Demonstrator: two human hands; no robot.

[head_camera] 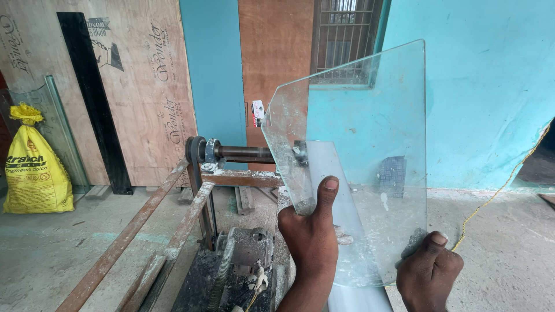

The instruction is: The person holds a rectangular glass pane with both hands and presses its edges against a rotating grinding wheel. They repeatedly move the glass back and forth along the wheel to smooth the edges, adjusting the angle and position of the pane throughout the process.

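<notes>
Your left thumb [327, 193] lies flat up the near face of the glass [370, 144], with the rest of the left hand [309, 237] wrapped behind its lower left edge, so that hand is clamped on the pane. Your right hand [429, 271] pinches the lower right corner, thumb on the near face and the other fingers hidden behind the glass. Both hands are closed on it and nothing else carries it.

The glass stands nearly upright in front of you, its top left corner cut at a slant, its left edge dusted white. Just behind its left edge sits the belt [338, 190], a pale band running toward you beneath the pane. Left of the glass, the shaft [243, 153] and wheel [195, 151] ride on a rusty frame [173, 231]; below the glass and to its left is the motor [248, 248]. Far left of the glass, a yellow sack [34, 167] stands by plywood sheets [139, 86].

Keep your thumbs back from the bare edges, which likely cut. Hold the pane square to the belt with even pressure from both hands, and I'd keep your left fingers clear of the belt as the dusted edge is near it.
</notes>
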